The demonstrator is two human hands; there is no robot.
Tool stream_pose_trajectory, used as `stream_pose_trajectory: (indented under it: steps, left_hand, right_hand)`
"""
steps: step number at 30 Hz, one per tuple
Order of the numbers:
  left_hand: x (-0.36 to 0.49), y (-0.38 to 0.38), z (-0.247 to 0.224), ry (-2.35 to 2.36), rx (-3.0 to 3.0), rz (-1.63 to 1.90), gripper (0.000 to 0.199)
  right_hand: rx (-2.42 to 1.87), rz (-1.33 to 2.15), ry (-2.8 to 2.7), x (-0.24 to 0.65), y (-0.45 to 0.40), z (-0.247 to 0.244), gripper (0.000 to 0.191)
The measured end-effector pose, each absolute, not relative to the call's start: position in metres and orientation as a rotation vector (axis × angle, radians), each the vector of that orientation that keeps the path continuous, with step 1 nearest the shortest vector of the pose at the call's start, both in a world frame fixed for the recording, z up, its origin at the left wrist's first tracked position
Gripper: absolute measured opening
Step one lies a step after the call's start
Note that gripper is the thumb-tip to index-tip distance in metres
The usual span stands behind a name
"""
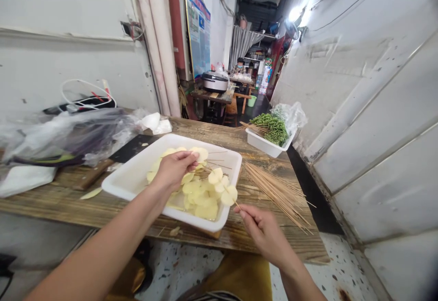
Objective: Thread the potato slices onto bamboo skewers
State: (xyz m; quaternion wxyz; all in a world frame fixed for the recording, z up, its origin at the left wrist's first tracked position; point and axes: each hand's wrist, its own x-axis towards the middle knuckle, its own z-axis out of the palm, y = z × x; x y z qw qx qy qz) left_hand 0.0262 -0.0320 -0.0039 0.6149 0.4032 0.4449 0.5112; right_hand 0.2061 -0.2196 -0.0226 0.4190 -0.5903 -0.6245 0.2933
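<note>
My left hand (177, 167) pinches a pale yellow potato slice (200, 154) above a white tray (230, 155). Between the thumb and fingers of my right hand (259, 225) is the lower end of a thin wooden skewer (237, 204). Several round slices (228, 195) are threaded on that skewer, which slants up to the left over the tray's right edge. Inside the tray lie many loose slices (205, 200) in liquid, and other slices with sticks rest near my left hand.
Bare skewers (278, 193) lie spread on the wooden table (212, 129) at the right. Behind them stands a white basket (265, 145) of skewered green pieces (273, 127). Plastic bags (85, 127) and a knife (94, 173) are at the left. A person (240, 66) sits far back.
</note>
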Motion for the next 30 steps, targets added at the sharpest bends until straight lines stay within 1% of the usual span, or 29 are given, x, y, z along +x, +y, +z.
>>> stream_pose_trajectory:
  steps: [13, 18, 30]
  left_hand:
    - [0.0252, -0.0314, -0.011, 1.06, 1.142, 1.233, 0.032]
    - [0.0245, -0.0323, -0.0107, 1.079, 1.213, 1.199, 0.036]
    - [0.0241, -0.0398, -0.0052, 1.074, 1.445, 1.171, 0.031]
  right_hand:
    - [-1.449, 0.758, -1.563, 0.205, -0.2181, -0.0232, 0.024]
    - [-1.457, 0.782, -1.557, 0.2043, -0.2175, -0.0225, 0.023]
    - [-1.471, 0.726, -1.592, 0.1999, -0.2148, -0.0183, 0.028]
